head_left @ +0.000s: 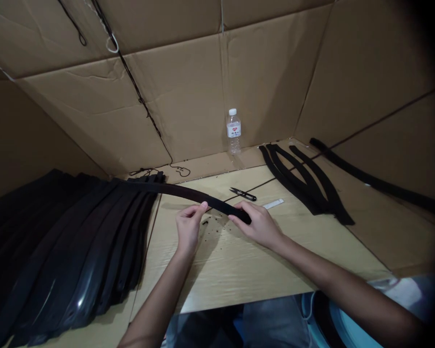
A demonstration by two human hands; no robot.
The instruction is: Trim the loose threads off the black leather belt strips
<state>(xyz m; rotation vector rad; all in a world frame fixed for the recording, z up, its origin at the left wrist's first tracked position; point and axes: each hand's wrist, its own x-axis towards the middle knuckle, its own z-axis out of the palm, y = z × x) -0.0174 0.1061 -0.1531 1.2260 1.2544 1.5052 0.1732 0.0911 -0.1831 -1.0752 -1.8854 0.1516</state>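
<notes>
A long curved black strip (183, 191) runs across the middle, its left end lying over the pile of similar strips. My right hand (259, 224) is closed around its right end, thumb toward me. My left hand (189, 224) pinches the same strip's near edge, left of my right hand. Just beyond the strip, thread snips (243, 194) lie on the wooden tabletop (275, 270). Close by my right hand is a short whitish ruler-like piece (273, 204). Dark crumbs (217, 232) are scattered between my hands.
Many black strips are piled (68, 261) at the left. Several more strips (304, 181) lie at the right. A clear plastic bottle (234, 133) stands against the cardboard wall (181, 96). Dark cord (141, 99) hangs down that wall. A turquoise tub (348, 324) is below the table's front edge.
</notes>
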